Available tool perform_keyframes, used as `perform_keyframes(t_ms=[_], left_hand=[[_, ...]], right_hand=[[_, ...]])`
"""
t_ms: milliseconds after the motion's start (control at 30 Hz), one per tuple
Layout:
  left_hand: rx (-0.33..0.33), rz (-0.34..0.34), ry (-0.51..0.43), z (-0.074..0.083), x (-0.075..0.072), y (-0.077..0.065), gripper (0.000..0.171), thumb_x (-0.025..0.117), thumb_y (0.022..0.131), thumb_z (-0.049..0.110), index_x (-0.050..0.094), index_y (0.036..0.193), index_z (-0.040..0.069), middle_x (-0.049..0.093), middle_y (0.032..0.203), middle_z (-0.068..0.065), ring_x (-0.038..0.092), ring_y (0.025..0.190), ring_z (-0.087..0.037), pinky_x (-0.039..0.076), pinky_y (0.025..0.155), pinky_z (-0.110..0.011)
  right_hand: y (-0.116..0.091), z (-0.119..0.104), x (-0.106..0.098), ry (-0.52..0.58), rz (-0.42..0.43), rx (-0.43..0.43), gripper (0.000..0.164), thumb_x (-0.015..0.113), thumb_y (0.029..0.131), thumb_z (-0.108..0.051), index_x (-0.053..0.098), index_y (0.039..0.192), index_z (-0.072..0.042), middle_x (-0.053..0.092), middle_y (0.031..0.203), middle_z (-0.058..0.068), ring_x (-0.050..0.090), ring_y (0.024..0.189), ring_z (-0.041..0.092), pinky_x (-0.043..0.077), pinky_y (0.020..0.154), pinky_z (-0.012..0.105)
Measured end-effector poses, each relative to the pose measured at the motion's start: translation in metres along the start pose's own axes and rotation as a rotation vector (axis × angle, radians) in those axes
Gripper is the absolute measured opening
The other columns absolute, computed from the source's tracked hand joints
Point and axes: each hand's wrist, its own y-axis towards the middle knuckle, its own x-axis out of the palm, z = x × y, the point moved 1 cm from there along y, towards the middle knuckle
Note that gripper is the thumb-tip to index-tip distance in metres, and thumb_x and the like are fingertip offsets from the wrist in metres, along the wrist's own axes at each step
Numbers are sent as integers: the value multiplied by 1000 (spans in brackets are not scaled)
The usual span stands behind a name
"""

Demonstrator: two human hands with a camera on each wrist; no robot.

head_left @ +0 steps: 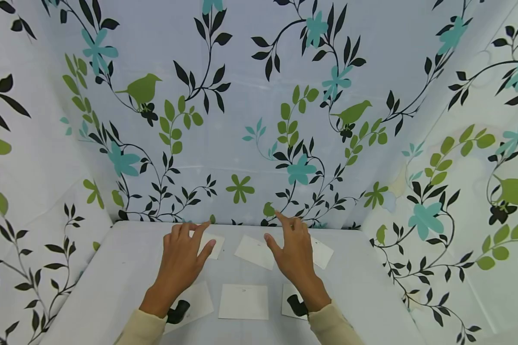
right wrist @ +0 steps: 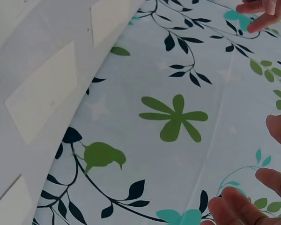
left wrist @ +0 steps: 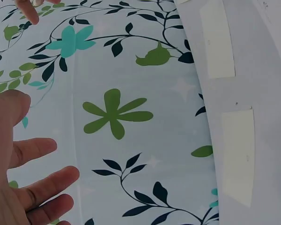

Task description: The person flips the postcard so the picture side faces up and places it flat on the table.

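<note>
Several white paper cards lie on a white table in two rows. My left hand [head_left: 181, 258], fingers spread and holding nothing, is raised over the left side, overlapping the back left card [head_left: 216, 247] in the head view. Likewise empty, my right hand [head_left: 297, 251] is raised with fingers extended between the back middle card [head_left: 253, 251] and the back right card [head_left: 322, 253]. Nearer the body are a front left card [head_left: 202, 299], a front middle card [head_left: 243, 302] and a front right card [head_left: 288, 299], partly hidden by the right wrist.
A curtain [head_left: 241, 143] with printed leaves, flowers and birds hangs right behind the table's [head_left: 125, 268] back edge, and similar cloth lines both sides. Black straps [head_left: 178, 312] show at the wrists beside light sleeves [head_left: 143, 327].
</note>
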Motion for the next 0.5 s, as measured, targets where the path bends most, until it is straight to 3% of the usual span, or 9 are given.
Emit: perform_keyframes(t_ms=[133, 267, 500], left_hand=[[-11, 40, -14, -8, -1, -7, 47, 73, 101, 26, 63, 144, 9, 63, 118, -19, 52, 113, -39, 41, 89, -55], [-19, 66, -31, -15, 0, -17, 43, 78, 96, 21, 66, 137, 9, 65, 109, -14, 53, 104, -35, 43, 84, -52], [-55, 100, -59, -27, 6, -34, 41, 84, 91, 20, 69, 127, 10, 70, 107, -10, 55, 102, -32, 43, 82, -50]], right_hand=[[-4, -4, 7, 40, -33, -7, 70, 84, 92, -36, 55, 154, -25, 60, 115, 9, 54, 100, 21, 43, 79, 35], [-10, -7, 16, 110, -71, 17, 65, 86, 90, -34, 59, 149, -25, 61, 116, 6, 59, 103, 20, 48, 82, 35], [-20, -11, 32, 228, -122, 56, 55, 86, 91, -29, 62, 140, -24, 63, 117, 3, 63, 108, 21, 51, 86, 38]])
